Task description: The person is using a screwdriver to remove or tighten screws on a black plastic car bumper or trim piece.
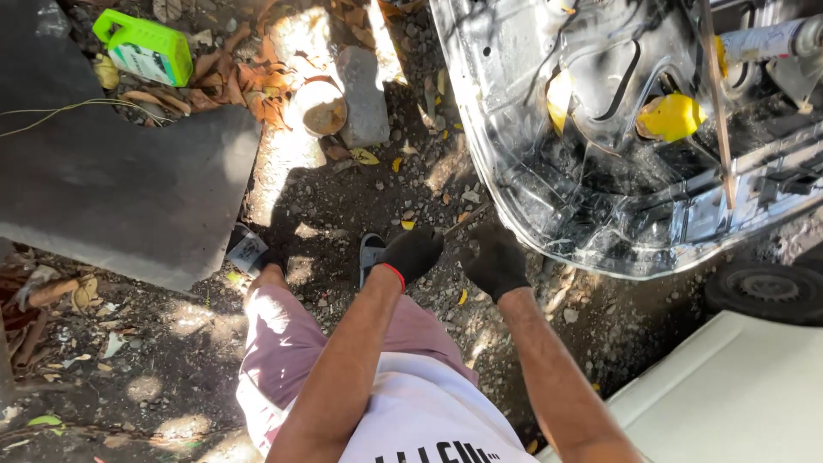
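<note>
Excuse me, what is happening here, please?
A person in pink shorts and a white shirt stands on gravel and dry leaves, both arms stretched forward. The left hand and right hand wear black gloves and hold nothing; they hover close together, just short of the edge of a bare metal car panel. A yellow cap sits among the car parts behind. A green plastic container lies on the ground beyond a grey slab.

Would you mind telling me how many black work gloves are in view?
2. One is on the left hand, the other on the right hand, both held out above the dirt ground beside the sheet-metal panel.
</note>
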